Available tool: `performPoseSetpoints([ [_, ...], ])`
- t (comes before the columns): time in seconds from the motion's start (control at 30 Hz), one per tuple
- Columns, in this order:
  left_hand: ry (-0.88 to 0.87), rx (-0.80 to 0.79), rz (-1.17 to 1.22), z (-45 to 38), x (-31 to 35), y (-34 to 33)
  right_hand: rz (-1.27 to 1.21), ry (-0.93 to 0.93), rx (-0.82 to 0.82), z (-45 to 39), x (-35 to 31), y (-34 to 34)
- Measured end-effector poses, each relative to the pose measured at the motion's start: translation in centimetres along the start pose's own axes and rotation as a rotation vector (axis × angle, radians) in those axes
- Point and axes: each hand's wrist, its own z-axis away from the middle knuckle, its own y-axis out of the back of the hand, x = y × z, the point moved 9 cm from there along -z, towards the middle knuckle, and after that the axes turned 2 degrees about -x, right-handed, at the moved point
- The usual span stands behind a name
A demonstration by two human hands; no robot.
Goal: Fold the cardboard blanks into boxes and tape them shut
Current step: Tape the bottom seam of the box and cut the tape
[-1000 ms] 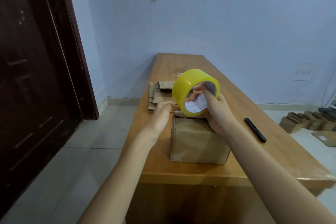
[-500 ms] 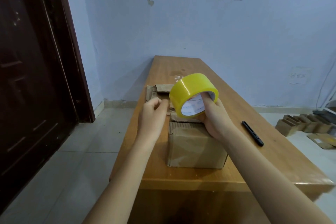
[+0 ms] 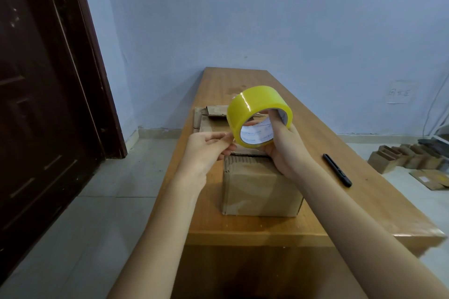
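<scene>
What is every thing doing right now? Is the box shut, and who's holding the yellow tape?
yellow tape roll: held up over the box, fingers through its core
right hand: gripping the roll
left hand: pinching at the roll's edge
cardboard box: folded up, standing on the table
flat cardboard blanks: lying stacked, unfolded
black pen: lying on the table, untouched
table: holding all of it
</scene>
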Motion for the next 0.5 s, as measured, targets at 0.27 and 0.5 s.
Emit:
performPoseSetpoints([
  [0.27, 0.007, 0.052, 0.089, 0.2, -0.4, 0.8, 0.009, -0.069, 0.007, -0.3, 0.9, 0.2],
  [0.5, 0.036, 0.153, 0.118, 0.5, -0.8, 0.8, -0.018, -0.104, -0.029, -0.3, 1.0, -0.1],
])
